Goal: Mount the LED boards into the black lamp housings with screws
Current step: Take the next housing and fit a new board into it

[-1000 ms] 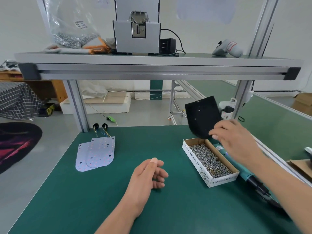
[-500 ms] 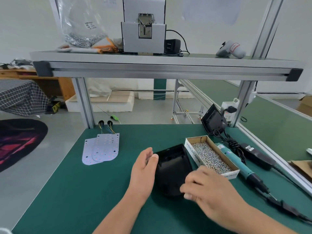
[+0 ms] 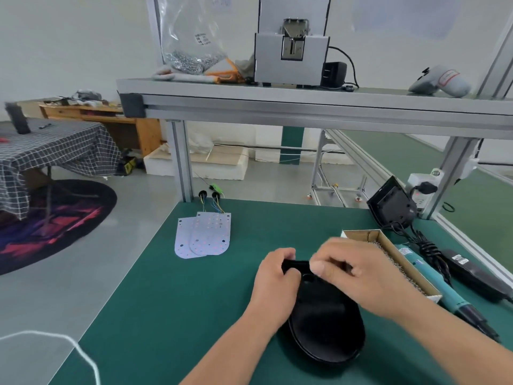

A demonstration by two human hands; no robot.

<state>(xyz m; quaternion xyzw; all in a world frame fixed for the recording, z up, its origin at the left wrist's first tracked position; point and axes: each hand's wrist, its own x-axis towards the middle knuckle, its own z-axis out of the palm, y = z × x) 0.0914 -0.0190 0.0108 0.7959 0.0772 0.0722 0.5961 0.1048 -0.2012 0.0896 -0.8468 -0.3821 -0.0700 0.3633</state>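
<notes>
**Housing down, both hands on its far end**

The black lamp housing (image 3: pixel 327 329) lies flat on the worktop (image 3: pixel 166 315), close to the near edge and a little right of middle, with its rounded end toward you. Your left hand (image 3: pixel 277 282) has its fingers curled round the far-left corner of the shell. Your right hand (image 3: pixel 361 276) reaches across from the right edge, its fingers bent over the far rim and its thumb against it, so both hands grip the housing. Both wrists are low and the forearms angle inward to meet over the part.

The shell looks like a rigid, glossy moulding, probably light and a bit slick. The rim where you hold it now seems the best grip, and the smooth curved back would likely slide on the mat.

The LED boards (image 3: pixel 204 236) sit toward the far edge, left of middle, two thin flat sheets overlapping, well apart from the housing. They look stiff but thin, and fine wires (image 3: pixel 218 207) run off their far ends — lift them by the bare edges and don't tug those leads.

The screws (image 3: pixel 399 266) fill a cardboard box (image 3: pixel 361 234) just beside your right hand. The screwdriver (image 3: pixel 433 282) lies along the right edge beyond it.
</notes>
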